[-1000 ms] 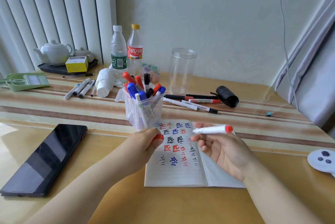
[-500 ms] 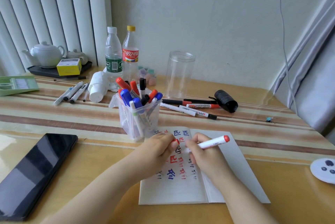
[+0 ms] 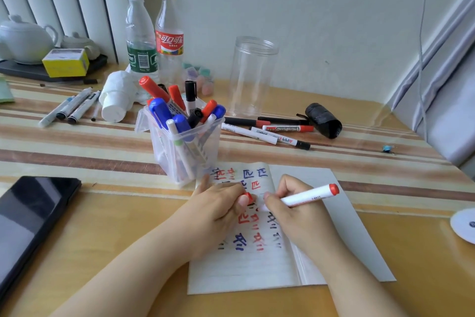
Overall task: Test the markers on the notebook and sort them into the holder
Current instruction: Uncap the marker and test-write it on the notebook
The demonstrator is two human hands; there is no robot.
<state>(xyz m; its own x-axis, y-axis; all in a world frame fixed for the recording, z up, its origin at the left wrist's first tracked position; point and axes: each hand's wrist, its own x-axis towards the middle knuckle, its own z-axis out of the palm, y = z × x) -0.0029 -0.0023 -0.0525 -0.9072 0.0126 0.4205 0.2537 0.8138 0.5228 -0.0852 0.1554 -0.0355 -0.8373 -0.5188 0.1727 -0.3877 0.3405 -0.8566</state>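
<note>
An open notebook (image 3: 257,270) lies in front of me, its left page covered with red, blue and black test marks. My right hand (image 3: 295,216) grips a white marker with a red end (image 3: 308,196), tip down on the page. My left hand (image 3: 221,206) rests on the page and pinches the marker's red cap (image 3: 247,198). Just behind the notebook stands a clear plastic holder (image 3: 185,147) filled with several red, blue and black markers. More markers (image 3: 270,131) lie loose to the holder's right, and others (image 3: 74,108) lie at the back left.
A black phone (image 3: 28,221) lies at the left. Two plastic bottles (image 3: 154,41), a clear jar (image 3: 250,77), a crumpled white tissue (image 3: 118,98), a black roll (image 3: 323,120), a teapot on a tray (image 3: 25,39) and a yellow box (image 3: 65,62) stand behind. A white disc (image 3: 464,224) sits at the right edge.
My right hand came down from mid-air and brought the marker tip onto the page. My left hand moved onto the notebook with the red cap. The view shifted closer to the table.
</note>
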